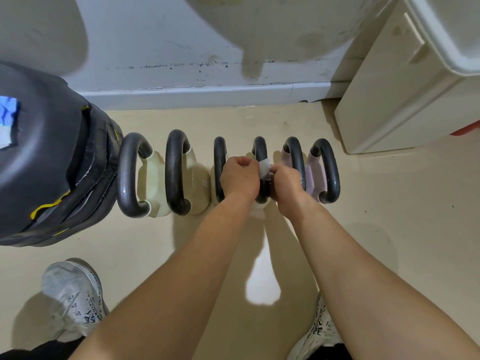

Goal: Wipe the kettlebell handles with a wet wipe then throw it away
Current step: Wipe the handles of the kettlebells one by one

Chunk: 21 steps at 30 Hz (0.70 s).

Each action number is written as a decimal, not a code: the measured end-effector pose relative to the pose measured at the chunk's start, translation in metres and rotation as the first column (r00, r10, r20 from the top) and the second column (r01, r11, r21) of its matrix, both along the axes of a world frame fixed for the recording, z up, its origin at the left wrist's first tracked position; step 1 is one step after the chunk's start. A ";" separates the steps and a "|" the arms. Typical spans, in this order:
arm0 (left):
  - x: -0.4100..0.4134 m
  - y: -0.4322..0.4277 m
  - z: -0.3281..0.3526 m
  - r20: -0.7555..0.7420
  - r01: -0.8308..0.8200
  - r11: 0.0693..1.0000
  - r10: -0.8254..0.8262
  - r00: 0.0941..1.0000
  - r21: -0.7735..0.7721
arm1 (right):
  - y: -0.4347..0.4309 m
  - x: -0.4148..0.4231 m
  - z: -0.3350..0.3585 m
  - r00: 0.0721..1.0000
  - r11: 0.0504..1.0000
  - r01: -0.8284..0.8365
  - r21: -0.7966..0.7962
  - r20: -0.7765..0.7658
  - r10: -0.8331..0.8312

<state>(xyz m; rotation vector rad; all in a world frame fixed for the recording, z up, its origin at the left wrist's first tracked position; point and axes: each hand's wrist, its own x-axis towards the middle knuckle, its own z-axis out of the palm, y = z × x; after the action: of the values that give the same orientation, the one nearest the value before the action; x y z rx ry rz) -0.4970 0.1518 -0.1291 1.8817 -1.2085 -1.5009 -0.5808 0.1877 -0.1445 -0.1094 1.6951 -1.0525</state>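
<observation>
Draping over the black handle [260, 152] of the 4th kettlebell from the left, the white wet wipe [264, 169] is pinched from both sides: the fingers of the left hand [240, 178] and of the right hand [285, 187] are clenched on it. 6 kettlebells [181, 178] stand in a row on the beige floor [389, 203] near the wall [181, 61], between a black punching bag [52, 152] and a cream cabinet [389, 87].

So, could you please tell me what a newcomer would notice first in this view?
A row of six kettlebells with dark handles runs across the floor below the wall. At centre, the left hand and right hand pinch a white wipe around the fourth handle. A bulky black bag looms left.
</observation>
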 end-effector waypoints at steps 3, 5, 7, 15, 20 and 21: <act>0.001 -0.002 0.005 0.003 -0.016 1.000 0.016 1.000 -0.009 | -0.001 -0.001 0.000 0.997 0.997 -0.075 -0.009 -0.020 0.074; 0.001 -0.005 0.006 -0.003 -0.016 0.998 0.016 1.000 0.056 | 0.000 -0.001 0.001 0.996 0.996 -0.091 -0.019 0.002 0.091; 0.001 -0.006 -0.001 0.026 0.022 0.992 -0.025 0.999 0.124 | 0.001 -0.003 -0.001 0.996 0.996 -0.082 -0.028 0.020 0.082; -0.005 -0.007 0.002 -0.012 -0.008 0.945 0.013 1.000 0.327 | 0.000 -0.003 0.003 0.989 0.991 0.084 -0.106 0.128 -0.070; -0.007 -0.010 0.010 -0.117 0.009 0.916 0.042 0.992 0.401 | -0.015 0.003 0.016 0.981 0.998 0.055 -0.005 0.186 -0.053; -0.007 -0.009 0.006 -0.086 0.028 0.930 0.004 0.996 0.367 | -0.016 0.004 0.016 0.986 0.998 0.066 -0.006 0.155 -0.064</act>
<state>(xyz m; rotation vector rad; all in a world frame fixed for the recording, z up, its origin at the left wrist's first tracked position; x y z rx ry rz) -0.5041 0.1426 -0.1232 2.0164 -0.9491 -1.9018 -0.5767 0.1718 -0.1285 0.0207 1.5612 -1.0904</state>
